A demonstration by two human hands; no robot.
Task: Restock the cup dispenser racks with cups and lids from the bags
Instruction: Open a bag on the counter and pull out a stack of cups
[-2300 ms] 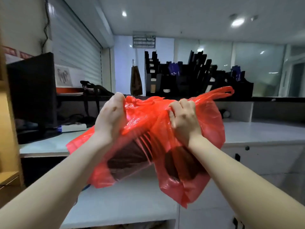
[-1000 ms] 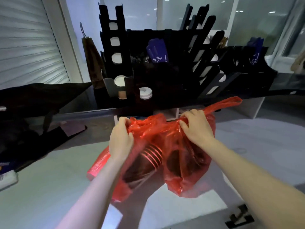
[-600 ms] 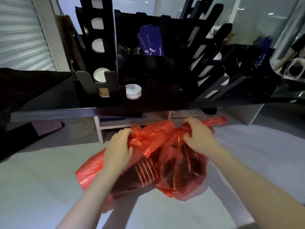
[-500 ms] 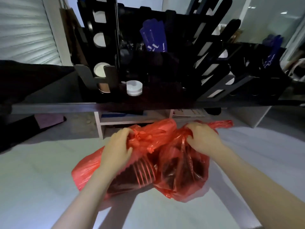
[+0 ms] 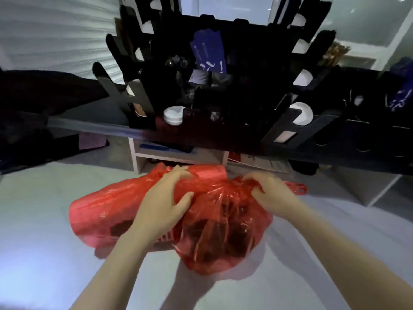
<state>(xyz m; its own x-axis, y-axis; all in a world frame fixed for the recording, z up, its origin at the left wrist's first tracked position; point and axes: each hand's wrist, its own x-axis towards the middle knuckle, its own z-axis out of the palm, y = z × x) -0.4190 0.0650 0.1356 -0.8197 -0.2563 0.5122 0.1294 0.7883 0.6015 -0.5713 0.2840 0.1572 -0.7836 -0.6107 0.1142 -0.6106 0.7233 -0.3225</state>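
A red plastic bag (image 5: 105,211) lies on the pale counter (image 5: 40,220) in front of me, dark stacked cups showing through its film. My left hand (image 5: 163,204) grips the bunched plastic near the bag's top. My right hand (image 5: 268,193) pinches the gathered plastic at the bag's right, beside a loose handle loop (image 5: 298,189). Behind the bag, black cup dispenser racks (image 5: 223,81) stand on a dark raised shelf, with white lids (image 5: 174,115) showing in some slots.
Blue packets (image 5: 207,52) sit among the racks. Under the dark shelf (image 5: 89,128) are small white cubbies (image 5: 178,153) with papers. A dark object lies at the far left (image 5: 26,121). A white shutter (image 5: 55,30) closes the left wall.
I carried the bag toward the racks and lowered it onto the counter. My hands have shifted their hold on its top, and the camera now looks more steeply down.
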